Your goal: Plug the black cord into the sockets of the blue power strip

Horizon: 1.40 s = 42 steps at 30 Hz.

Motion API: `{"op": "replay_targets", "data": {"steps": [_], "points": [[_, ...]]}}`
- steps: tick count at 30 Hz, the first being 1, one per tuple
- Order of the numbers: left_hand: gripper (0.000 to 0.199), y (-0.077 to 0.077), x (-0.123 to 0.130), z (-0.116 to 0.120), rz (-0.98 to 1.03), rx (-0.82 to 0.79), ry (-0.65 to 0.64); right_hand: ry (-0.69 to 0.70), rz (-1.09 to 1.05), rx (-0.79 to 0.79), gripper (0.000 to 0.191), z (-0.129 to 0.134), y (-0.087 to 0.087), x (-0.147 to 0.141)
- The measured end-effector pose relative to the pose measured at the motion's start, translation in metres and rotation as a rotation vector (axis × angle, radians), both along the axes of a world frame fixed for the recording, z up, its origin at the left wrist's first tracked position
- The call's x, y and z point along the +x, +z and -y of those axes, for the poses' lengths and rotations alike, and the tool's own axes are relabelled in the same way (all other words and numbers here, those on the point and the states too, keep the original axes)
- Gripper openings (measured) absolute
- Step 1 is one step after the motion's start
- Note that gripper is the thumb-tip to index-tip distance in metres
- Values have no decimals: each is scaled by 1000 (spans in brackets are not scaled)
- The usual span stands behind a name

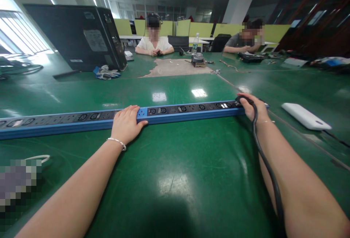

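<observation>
A long blue power strip (175, 118) with black sockets runs across the green table from the left edge to the right of centre. My left hand (126, 121) is closed over its middle, the fingers across the top and the thumb against the near side. At the strip's right end, my right hand (253, 109) grips a black plug (242, 99). The plug sits at the last sockets; whether it is fully seated cannot be made out. From it a black cable (264, 154) runs down along my right forearm.
A white power bank (304, 116) with a black cord lies to the right. A blurred-out device (16, 181) is at lower left. Beyond the strip are a black computer case (82, 37), gloves (106, 72) and cardboard (169, 68). Two people sit across the table (175, 161).
</observation>
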<state>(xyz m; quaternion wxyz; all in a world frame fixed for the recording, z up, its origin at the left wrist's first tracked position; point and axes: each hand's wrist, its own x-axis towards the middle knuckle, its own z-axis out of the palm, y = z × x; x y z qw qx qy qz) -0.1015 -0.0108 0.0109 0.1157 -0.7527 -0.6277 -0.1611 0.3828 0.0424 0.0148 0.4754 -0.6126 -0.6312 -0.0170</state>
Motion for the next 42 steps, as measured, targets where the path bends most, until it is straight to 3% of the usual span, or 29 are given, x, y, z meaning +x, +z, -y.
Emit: {"op": "replay_targets", "data": {"steps": [6,18,27,34,36,40,42], "points": [[57,0,-1,0,-3,-9,4,19,21,-51,30,1,6,9],[59,-1,-2,-2,-13,-22,11,20,141,-42,33,-2,-6,4],[58,-1,-2,-2,-26,-10,5,-52,16,1,33,5,-11,-5],[58,-1,-2,-3,-21,-9,10,-7,-11,13,32,2,-13,-4],[58,-1,-2,-2,-21,-13,12,-14,-109,89,34,-2,-11,-2],[59,-1,-1,-2,-3,-13,15,-77,-350,397,40,-6,-4,11],[59,0,-1,-2,1,-17,16,-55,-335,381,37,-5,-4,19]]}}
